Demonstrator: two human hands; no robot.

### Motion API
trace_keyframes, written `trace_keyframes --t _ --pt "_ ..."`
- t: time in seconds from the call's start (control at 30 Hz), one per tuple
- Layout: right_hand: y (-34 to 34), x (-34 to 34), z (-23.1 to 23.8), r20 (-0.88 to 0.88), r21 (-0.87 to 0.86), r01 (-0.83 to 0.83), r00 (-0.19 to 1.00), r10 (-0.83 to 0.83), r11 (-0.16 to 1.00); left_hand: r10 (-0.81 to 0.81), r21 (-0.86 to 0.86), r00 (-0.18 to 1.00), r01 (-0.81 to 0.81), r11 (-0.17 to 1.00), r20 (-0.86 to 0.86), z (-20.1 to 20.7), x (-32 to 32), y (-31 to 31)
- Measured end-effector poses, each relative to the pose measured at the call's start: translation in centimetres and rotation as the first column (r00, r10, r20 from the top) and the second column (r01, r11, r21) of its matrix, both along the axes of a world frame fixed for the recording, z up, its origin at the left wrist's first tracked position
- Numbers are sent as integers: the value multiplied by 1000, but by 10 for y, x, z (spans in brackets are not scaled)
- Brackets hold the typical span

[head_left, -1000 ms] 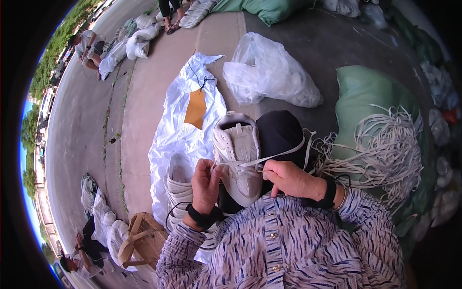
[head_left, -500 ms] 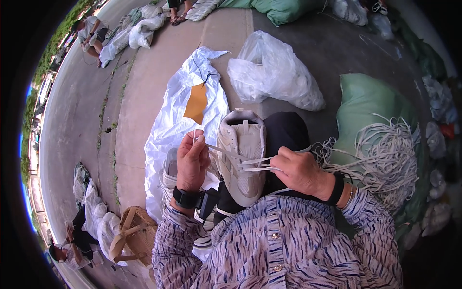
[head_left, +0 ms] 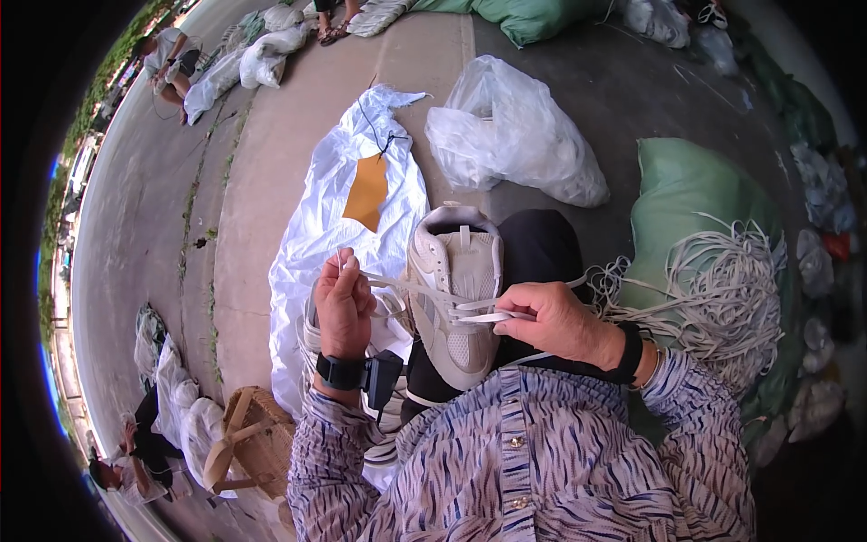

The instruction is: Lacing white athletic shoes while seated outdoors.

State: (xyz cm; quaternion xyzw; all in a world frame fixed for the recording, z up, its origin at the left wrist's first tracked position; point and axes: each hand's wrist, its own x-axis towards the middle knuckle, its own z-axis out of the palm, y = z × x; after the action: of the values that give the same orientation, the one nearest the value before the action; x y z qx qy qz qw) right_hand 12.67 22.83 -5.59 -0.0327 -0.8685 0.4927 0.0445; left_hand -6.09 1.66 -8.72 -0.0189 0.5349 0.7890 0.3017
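Observation:
A beige sneaker (head_left: 459, 289) rests on my lap, its toe towards me and its heel opening away. Flat pale shoelaces (head_left: 406, 285) run across its front from one hand to the other. On the left, my left hand (head_left: 343, 303) is closed, pinching a lace end between thumb and fingertips. My right hand (head_left: 560, 321) is closed round the laces just right of the shoe's toe. Part of another shoe shows behind my left hand, mostly hidden by it.
A big heap of loose laces (head_left: 722, 289) lies on a stuffed green sack (head_left: 695, 185) at my right. Ahead are a white plastic bag (head_left: 510, 135) and a white woven sheet (head_left: 307, 244) bearing a tan piece (head_left: 367, 193). A wicker seat (head_left: 257, 443) stands left; other people sit farther off.
My left hand has shifted slightly left and down with its lace end. My right hand has moved a little left, nearer the shoe. The shoe has hardly moved.

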Motion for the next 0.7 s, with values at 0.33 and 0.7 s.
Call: trace_keyframes --t 0.33,0.7 --pt "1 2 -5 45 -196 37 999 -29 980 266 167 963 -270 948 47 25 -44 -33" --pt "1 12 -8 -110 306 97 992 -66 947 140 17 982 -139 990 -127 32 -30 -47"
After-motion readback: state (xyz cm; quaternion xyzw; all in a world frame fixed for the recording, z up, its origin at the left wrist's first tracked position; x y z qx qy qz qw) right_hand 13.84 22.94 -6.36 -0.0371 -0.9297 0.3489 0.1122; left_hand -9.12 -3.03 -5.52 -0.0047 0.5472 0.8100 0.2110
